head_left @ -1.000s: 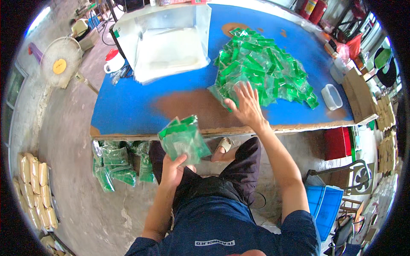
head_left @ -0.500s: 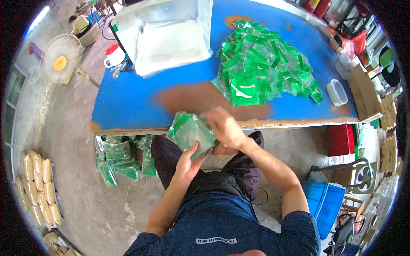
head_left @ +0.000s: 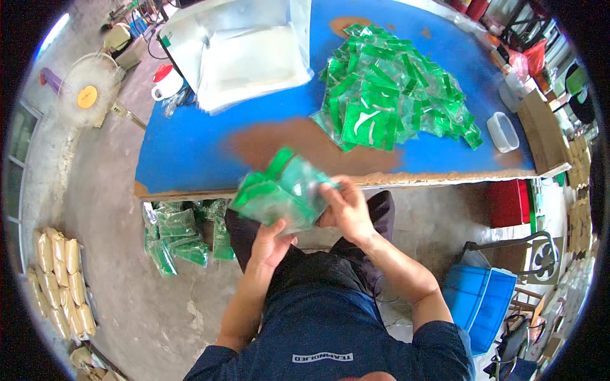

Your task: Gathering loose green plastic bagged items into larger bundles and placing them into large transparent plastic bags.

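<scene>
Above my lap, in front of the table's edge, a stack of clear and green plastic packets (head_left: 264,198) is fanned out. My left hand (head_left: 271,242) grips its lower side, the thumb lying on top. My right hand (head_left: 348,208) pinches the right edge of a packet (head_left: 300,180) that overlaps the stack; motion blurs it a little. Beyond my hands, a large heap of similar green packets (head_left: 387,89) spreads over the blue table (head_left: 222,136). What lies inside the held packets is too blurred to tell.
A translucent bin (head_left: 251,63) with clear plastic sheets lies at the back left, beside a white jug with a red lid (head_left: 167,82). A small clear tub (head_left: 502,132) stands at right. Bagged green packets (head_left: 181,232) hang or lie below the table; a blue crate (head_left: 480,305) stands lower right.
My right hand has come down from above the stack onto a packet's right edge. The packets have fanned wider, and one now sticks out toward the upper right.
</scene>
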Demonstrator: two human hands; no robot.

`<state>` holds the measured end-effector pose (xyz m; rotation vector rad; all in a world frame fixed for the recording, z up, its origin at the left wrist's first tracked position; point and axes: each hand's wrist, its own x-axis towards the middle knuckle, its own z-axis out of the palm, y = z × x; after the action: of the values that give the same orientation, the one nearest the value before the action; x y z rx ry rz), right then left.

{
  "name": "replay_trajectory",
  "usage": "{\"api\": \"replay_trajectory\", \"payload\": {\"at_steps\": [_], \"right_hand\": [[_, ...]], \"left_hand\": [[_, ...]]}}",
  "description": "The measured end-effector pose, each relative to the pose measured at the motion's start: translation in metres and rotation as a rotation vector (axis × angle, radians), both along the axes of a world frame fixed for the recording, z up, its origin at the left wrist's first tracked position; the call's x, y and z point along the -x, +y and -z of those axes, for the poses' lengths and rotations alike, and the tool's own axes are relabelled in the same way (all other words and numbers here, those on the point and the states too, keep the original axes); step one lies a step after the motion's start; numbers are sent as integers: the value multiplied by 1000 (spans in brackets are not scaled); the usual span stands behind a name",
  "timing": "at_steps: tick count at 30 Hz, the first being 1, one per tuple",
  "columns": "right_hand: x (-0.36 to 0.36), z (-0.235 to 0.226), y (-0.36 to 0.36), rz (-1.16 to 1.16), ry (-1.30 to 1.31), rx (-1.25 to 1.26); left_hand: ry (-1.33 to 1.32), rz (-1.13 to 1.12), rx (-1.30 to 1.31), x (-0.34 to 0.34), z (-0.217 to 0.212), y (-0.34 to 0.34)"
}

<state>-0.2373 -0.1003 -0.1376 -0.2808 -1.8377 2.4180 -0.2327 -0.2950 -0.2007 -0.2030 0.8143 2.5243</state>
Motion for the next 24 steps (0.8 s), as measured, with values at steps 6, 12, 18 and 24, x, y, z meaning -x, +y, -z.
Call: {"api": "replay_trajectory", "payload": {"at_steps": [6,12,18,24], "right_hand": [[80,-15,51,559,270,-1434],[47,20,19,-212,471,-1808],[5,12,-22,0,206,104],[74,-9,74,324,438,-1284]], "left_hand": [[-52,40,-10,1,4,5],[-19,32,-108,-9,28,-28],[-13,124,-272,-1,5,1],[18,-95,66,4,7,5]]}}
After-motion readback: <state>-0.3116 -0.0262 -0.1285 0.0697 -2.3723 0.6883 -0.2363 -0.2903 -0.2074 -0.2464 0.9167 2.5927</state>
